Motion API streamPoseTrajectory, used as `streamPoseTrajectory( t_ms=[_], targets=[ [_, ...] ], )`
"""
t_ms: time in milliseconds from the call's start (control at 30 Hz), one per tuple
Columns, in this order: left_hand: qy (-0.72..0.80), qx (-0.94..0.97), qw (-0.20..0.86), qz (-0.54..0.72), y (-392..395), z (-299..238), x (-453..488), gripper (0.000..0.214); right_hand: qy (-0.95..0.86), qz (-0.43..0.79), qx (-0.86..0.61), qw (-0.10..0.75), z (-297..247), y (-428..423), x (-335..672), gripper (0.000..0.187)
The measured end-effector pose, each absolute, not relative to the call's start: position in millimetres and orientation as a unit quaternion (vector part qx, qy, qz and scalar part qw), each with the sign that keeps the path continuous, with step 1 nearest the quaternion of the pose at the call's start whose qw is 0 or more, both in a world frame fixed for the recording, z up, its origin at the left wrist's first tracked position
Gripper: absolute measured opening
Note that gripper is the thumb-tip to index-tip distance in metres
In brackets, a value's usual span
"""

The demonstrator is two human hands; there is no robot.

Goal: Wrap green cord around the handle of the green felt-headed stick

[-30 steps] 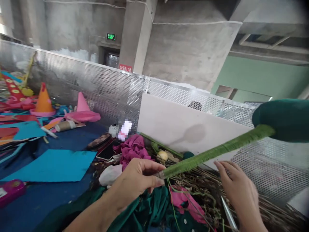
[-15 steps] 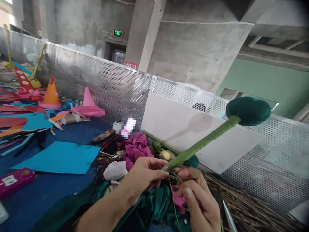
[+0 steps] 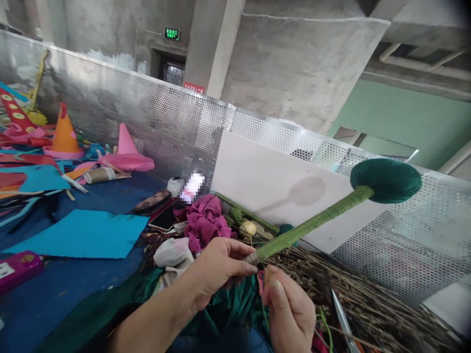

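Note:
My left hand point(image 3: 217, 267) pinches the lower end of a green-wrapped stem point(image 3: 312, 225) that rises to the right and ends in a dark green velvet pad point(image 3: 385, 180). My right hand point(image 3: 290, 306) is closed just below the stem's end, fingers pinched on something thin that I cannot make out; a thin green thread point(image 3: 264, 309) hangs there. Under both hands lie dark green cloth point(image 3: 228, 306), magenta cloth point(image 3: 206, 223) and a bundle of dry twigs point(image 3: 368, 299).
A perforated metal screen point(image 3: 154, 127) and a white board point(image 3: 272, 186) stand behind the bench. On the blue bench top lie a blue felt sheet point(image 3: 84, 235), paper cones point(image 3: 64, 137), a phone point(image 3: 165, 220), a pink power strip point(image 3: 16, 267) and scissors point(image 3: 344, 323).
My right hand came in from the right to the stem's lower end and closed there. The stem swung so its pad sits lower and nearer the middle.

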State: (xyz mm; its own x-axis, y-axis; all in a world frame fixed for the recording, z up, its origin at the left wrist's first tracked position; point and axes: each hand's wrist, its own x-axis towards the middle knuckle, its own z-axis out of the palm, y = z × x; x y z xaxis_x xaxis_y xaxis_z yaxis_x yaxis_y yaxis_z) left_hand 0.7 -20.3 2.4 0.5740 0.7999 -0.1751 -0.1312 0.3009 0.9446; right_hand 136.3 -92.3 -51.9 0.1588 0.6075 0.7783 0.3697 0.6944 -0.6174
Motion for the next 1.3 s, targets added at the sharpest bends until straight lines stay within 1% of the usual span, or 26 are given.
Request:
streamPoseTrajectory(
  t_ms=[100,200,400,567,700,800,1000,1200,1300],
  targets=[
    [0.347,0.485,0.74,0.31,-21,5,2,0.046,-0.645,0.043,-0.431,0.629,-51,-96,133,0.036],
    [0.354,0.484,0.736,0.314,-22,6,4,0.051,-0.658,0.017,-0.437,0.613,-49,-98,131,0.035],
    [0.358,0.519,0.699,0.337,-22,6,4,0.041,-0.699,-0.022,-0.386,0.601,-36,-96,128,0.032],
    [0.36,0.588,0.627,0.364,-17,-4,4,0.039,-0.767,0.035,-0.334,0.547,-17,-94,130,0.03],
    [0.366,0.635,0.571,0.371,-16,-12,6,0.036,-0.763,0.054,-0.344,0.545,-7,-95,140,0.027],
    [0.352,0.674,0.548,0.349,-19,-14,7,0.032,-0.749,0.033,-0.378,0.542,-4,-97,151,0.023],
    [0.372,0.737,0.472,0.31,-29,-7,7,0.026,-0.733,0.03,-0.415,0.538,-1,-95,159,0.023],
    [0.4,0.799,0.364,0.261,-36,-2,8,0.019,-0.726,0.04,-0.445,0.522,-1,-90,162,0.025],
    [0.414,0.823,0.31,0.237,-39,-2,9,0.02,-0.738,0.052,-0.445,0.505,-2,-88,163,0.026]
  ],
)
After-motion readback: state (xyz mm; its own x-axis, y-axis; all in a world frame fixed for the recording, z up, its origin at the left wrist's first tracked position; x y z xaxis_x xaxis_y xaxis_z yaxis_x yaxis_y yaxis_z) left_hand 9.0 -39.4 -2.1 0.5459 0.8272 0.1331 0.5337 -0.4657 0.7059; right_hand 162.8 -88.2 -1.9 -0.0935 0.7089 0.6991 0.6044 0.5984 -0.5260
